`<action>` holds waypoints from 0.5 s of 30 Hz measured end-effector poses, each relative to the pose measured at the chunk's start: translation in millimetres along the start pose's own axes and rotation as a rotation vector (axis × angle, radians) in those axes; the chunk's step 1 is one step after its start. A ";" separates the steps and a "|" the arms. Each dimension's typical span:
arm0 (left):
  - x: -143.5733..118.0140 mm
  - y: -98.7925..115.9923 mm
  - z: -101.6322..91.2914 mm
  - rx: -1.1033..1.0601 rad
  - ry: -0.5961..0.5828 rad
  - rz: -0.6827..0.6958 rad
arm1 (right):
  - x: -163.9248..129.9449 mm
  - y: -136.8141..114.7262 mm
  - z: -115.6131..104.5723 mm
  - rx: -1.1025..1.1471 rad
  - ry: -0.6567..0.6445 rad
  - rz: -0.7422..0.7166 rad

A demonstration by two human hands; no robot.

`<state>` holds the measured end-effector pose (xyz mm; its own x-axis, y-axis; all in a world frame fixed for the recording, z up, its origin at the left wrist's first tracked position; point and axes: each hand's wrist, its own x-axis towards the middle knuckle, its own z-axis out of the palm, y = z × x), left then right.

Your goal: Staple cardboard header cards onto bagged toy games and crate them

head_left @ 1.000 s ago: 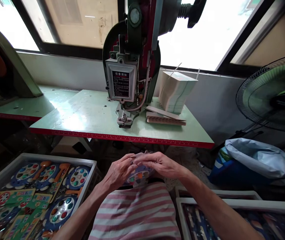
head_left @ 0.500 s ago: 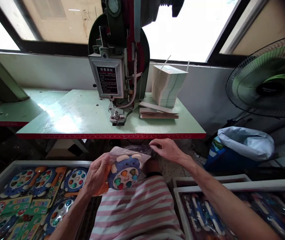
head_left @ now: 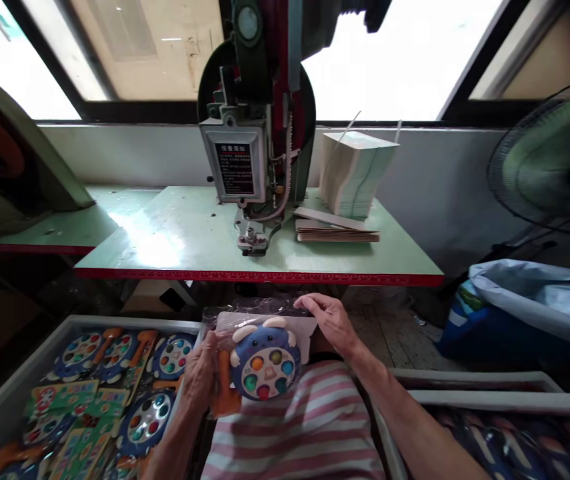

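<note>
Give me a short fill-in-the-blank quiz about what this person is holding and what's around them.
1. Both hands, left hand and right hand, hold a bagged ____ toy with coloured dots.
2. The crate of similar toys sits on the person's ____ side.
3. The green table has a ____ front edge.
4. A stack of cards stands to the ____ of the machine.

Missing words: blue; left; red; right

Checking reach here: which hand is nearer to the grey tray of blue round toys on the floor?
Left. The left hand grips the bagged blue toy right beside the grey tray's near corner; the right hand holds the bag's top edge, farther away across the lap.
</note>
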<state>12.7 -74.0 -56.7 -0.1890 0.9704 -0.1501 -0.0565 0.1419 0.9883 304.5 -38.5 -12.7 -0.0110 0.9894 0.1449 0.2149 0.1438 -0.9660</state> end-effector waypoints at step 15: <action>15.9 16.0 -8.7 -0.105 0.196 0.137 | 3.0 19.8 66.9 -0.370 0.424 -0.096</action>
<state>0.2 -58.0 -43.5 -0.3878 0.9213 -0.0282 -0.1167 -0.0188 0.9930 243.3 -31.3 -45.7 0.3295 0.8665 0.3749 0.5606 0.1400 -0.8161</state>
